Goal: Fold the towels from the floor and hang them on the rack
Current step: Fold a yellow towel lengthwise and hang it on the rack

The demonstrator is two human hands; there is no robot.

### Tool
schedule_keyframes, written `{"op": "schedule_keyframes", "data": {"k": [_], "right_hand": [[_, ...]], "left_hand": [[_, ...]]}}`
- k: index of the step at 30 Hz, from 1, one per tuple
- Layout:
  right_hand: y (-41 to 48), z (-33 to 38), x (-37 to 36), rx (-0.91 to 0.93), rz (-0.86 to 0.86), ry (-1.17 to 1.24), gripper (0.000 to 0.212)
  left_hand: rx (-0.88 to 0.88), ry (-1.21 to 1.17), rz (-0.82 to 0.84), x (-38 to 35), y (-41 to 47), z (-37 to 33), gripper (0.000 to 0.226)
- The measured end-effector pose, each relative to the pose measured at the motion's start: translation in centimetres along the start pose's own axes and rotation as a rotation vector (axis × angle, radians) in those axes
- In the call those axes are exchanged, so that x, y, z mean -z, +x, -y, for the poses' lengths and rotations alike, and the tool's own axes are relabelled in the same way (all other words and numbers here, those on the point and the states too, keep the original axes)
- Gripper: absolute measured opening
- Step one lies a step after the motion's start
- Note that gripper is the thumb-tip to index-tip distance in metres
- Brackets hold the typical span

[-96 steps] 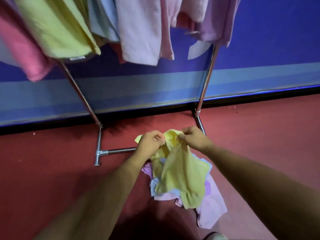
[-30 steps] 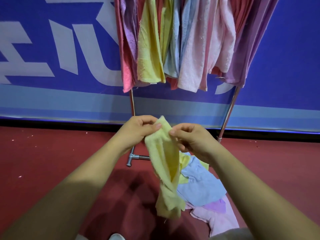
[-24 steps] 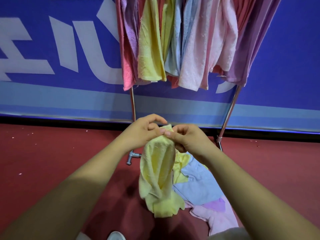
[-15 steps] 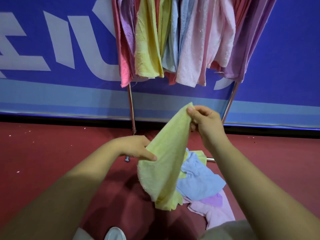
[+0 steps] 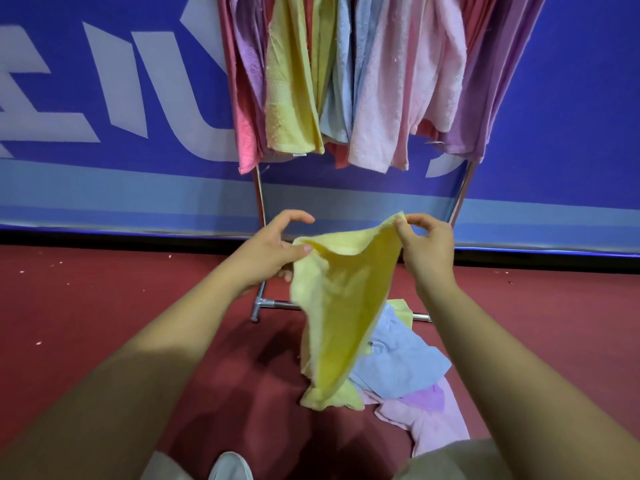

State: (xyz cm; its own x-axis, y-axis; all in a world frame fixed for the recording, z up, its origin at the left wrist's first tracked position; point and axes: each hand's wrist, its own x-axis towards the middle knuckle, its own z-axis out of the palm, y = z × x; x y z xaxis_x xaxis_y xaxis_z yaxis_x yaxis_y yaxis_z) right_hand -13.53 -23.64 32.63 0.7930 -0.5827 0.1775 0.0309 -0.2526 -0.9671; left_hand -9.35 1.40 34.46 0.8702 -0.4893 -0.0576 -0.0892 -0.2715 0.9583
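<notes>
Left hand [image 5: 273,249]: thumb pinches the left top corner of the yellow towel [image 5: 341,306], forefinger lifted clear
Yellow towel: spread between both hands, hanging in front of the rack [image 5: 259,199], lower end by the floor pile [image 5: 398,365]
Rack: metal posts, hung towels [image 5: 291,81] in pink, yellow, blue, lilac
Floor pile: blue, lilac and pink towels crumpled on the red floor [image 5: 104,306]
Right hand [image 5: 427,252]: fingertips pinch the right top corner

Held towel [image 5: 343,299] is pinched betw. left hand [image 5: 270,251] & right hand [image 5: 427,251], in front of rack [image 5: 260,199]; floor pile [image 5: 398,368] is spread below-right, hung towels [image 5: 346,81] above.
</notes>
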Motion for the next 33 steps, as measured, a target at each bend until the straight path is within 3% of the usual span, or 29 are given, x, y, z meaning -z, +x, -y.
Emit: {"op": "schedule_keyframes", "data": {"k": [3,5,7,10,13,18,21,24,29,33], "right_hand": [[-0.6,0.6,-0.3,-0.022,0.090,0.018,0.015],[-1.1,0.7,-0.5,-0.005,0.173,0.028,0.009],[-1.7,1.0,-0.5,0.053,0.242,0.016,0.008],[-2.6,1.4,-0.6,0.138,0.358,-0.019,0.024],[-3.5,2.0,-0.9,0.142,0.507,-0.020,0.028],[-4.3,2.3,-1.0,0.179,0.685,-0.145,0.008],[-3.8,2.0,-0.8,0.247,0.633,-0.256,0.008],[-3.2,2.2,-0.2,0.219,0.597,-0.219,0.008],[-2.1,2.3,0.8,0.076,0.426,0.026,0.018],[-1.3,2.1,2.0,0.025,0.344,0.074,0.024]], "left_hand": [[-0.038,-0.210,0.175,-0.3,-0.5,-0.7,0.035],[-0.048,-0.094,0.232,-0.8,-0.7,-0.9,0.040],[-0.063,0.099,0.163,-1.3,-0.8,-1.2,0.030],[-0.095,0.256,0.057,-1.9,-0.8,-1.5,0.005],[-0.110,0.268,0.013,-2.2,-0.6,-1.7,0.016],[-0.093,0.241,-0.031,-2.3,-0.3,-2.0,0.021],[-0.079,0.219,-0.049,-2.3,-0.1,-2.0,0.021],[-0.074,0.252,-0.052,-2.0,0.1,-1.8,0.020],[-0.124,0.714,-0.058,-0.2,0.3,0.2,0.021],[-0.093,0.634,-0.127,1.2,0.0,0.7,0.015]]}}
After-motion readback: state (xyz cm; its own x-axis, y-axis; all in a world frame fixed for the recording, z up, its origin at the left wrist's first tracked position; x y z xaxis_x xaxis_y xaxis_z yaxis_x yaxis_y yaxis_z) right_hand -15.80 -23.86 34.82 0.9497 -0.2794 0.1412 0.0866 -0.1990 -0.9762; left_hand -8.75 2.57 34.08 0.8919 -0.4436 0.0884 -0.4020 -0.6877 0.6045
